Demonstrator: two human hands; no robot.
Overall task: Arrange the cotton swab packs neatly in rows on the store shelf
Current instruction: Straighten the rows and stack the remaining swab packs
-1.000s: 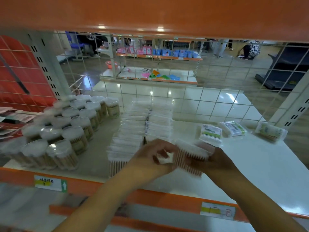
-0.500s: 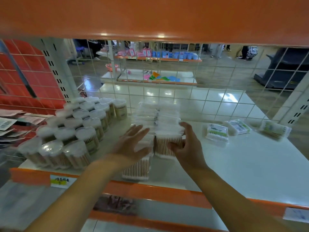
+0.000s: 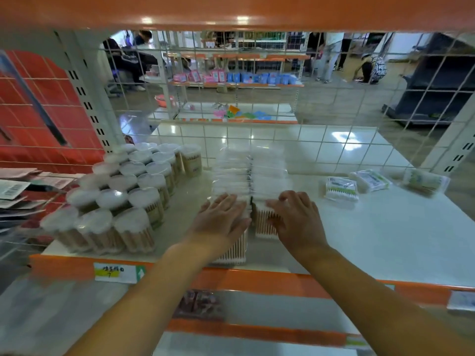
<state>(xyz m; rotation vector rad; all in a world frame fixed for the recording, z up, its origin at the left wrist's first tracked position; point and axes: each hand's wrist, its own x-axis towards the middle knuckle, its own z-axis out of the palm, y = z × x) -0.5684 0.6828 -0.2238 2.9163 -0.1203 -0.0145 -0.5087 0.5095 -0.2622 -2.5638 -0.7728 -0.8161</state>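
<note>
Left hand (image 3: 221, 219) flat, fingers straight, presses front pack of left row (image 3: 231, 181); holds nothing. Right hand (image 3: 295, 217) likewise flat against right row (image 3: 268, 173). Judgement: squaring rows on shelf (image 3: 385, 240). Pack fronts hidden behind fingers. Loose packs (image 3: 341, 188) well right of fingers, blurred.

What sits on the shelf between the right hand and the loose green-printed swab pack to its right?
Nothing: in the head view, bare white shelf separates the right hand from the green-printed pack.
</note>
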